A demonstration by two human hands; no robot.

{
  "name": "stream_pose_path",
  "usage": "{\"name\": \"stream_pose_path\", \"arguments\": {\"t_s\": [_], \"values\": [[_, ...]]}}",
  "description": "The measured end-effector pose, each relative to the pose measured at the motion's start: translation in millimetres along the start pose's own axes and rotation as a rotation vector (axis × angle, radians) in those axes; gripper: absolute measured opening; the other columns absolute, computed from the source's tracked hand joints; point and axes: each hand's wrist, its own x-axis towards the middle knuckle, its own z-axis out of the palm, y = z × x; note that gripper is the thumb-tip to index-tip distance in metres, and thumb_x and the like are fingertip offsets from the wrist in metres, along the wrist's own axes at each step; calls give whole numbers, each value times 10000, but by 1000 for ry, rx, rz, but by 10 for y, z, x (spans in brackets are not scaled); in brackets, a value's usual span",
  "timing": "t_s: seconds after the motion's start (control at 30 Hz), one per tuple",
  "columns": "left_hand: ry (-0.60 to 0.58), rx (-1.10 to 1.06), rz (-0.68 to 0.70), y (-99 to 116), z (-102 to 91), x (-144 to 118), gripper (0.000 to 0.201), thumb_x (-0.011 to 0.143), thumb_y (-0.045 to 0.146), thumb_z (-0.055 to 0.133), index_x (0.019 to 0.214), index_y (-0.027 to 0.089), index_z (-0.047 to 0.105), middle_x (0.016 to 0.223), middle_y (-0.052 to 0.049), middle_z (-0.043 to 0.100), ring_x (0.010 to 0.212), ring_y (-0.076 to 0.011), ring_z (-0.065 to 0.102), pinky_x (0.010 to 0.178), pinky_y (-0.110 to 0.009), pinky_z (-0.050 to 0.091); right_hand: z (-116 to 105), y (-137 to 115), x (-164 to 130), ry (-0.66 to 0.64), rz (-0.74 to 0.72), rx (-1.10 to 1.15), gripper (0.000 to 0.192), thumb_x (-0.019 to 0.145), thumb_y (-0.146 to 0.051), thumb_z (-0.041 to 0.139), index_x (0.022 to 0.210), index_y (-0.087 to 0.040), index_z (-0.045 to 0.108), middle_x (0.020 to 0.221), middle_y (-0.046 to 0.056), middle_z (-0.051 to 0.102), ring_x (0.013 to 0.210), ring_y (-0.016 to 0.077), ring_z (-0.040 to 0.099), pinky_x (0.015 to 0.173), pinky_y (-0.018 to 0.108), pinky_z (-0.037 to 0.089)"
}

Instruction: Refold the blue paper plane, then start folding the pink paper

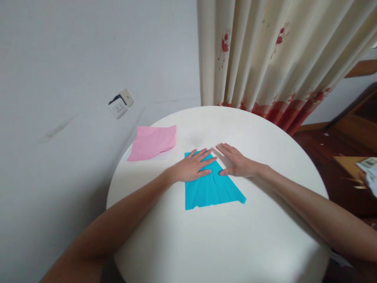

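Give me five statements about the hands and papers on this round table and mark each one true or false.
1. Both hands lie flat on the blue folded paper. True: the left hand and right hand press on its far end.
2. The pink paper lies under the right hand. False: it lies apart, left of the left hand, untouched.
3. The blue paper is crumpled into a ball. False: it lies flat with fold lines showing.
4. The table is white and round. True.
5. The left hand holds scissors. False: it is open and flat, holding nothing.
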Motion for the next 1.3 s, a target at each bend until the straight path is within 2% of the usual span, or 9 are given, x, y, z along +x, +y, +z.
{"name": "stream_pose_path", "arguments": {"t_s": [0.2,0.33,0.47,0.57,0.7,0.77,0.97,1.17,1.3], "values": [[4,-9,-1,8,0,-1,622,1018,623,254,1578,372,157,1663,-41,36,1536,-292,49,1221,-556,67,-194,16,-143,-208,-44,11,1300,603,-741,792,1598,-375,39,1675,64,-29,1514,400,-39,1200,645,29],[-9,-5,-7,19,-18,-6,630,1017,627,243,1581,367,140,1663,-42,36,1537,-289,43,1222,-548,73,-213,22,-245,-274,-31,-23,1413,527,-673,871,1590,-387,-15,1675,61,-17,1511,409,-32,1200,656,7],[-15,7,-8,17,-19,-7,637,1015,632,234,1583,363,129,1664,-48,35,1538,-283,37,1221,-548,76,-216,21,-302,-272,-50,-15,1442,475,-667,893,1592,-392,24,1675,44,33,1510,416,-4,1212,640,35],[-6,15,-4,10,-10,-6,632,1018,625,237,1583,360,136,1664,-48,32,1537,-284,41,1223,-541,71,-188,-17,-257,-236,-59,4,1339,572,-724,821,1599,-369,38,1674,60,48,1514,403,19,1211,632,35],[-8,34,0,-1,6,-3,625,1020,622,232,1582,361,143,1664,-37,19,1538,-279,30,1224,-535,70,-62,-171,-108,-98,71,-44,1032,804,-806,531,1608,-305,120,1666,119,72,1517,397,17,1172,692,26],[-17,39,-5,-8,20,1,644,1020,624,220,1587,333,136,1664,-44,25,1539,-276,22,1225,-532,65,12,-257,-47,-35,101,-70,981,839,-812,456,1606,-282,150,1660,139,109,1520,390,32,1165,702,48],[5,7,-35,-27,77,13,769,995,676,199,1601,225,57,1662,-74,64,1540,-262,22,1231,-496,32,99,-317,-14,24,142,-93,1012,854,-799,451,1609,-199,145,1648,175,150,1526,344,78,1205,610,97],[26,-5,-98,-76,87,15,826,974,712,214,1600,198,50,1662,-100,61,1538,-274,44,1225,-495,31,61,-321,-25,-26,63,-128,781,904,-760,402,1555,-333,334,1668,85,102,1519,386,56,1173,679,84],[61,-11,-136,-133,84,14,780,983,697,215,1596,228,110,1661,-80,100,1537,-271,59,1225,-489,33,42,-352,-28,-53,33,-131,730,939,-723,377,1549,-325,349,1668,75,101,1521,376,53,1175,674,89]]}}
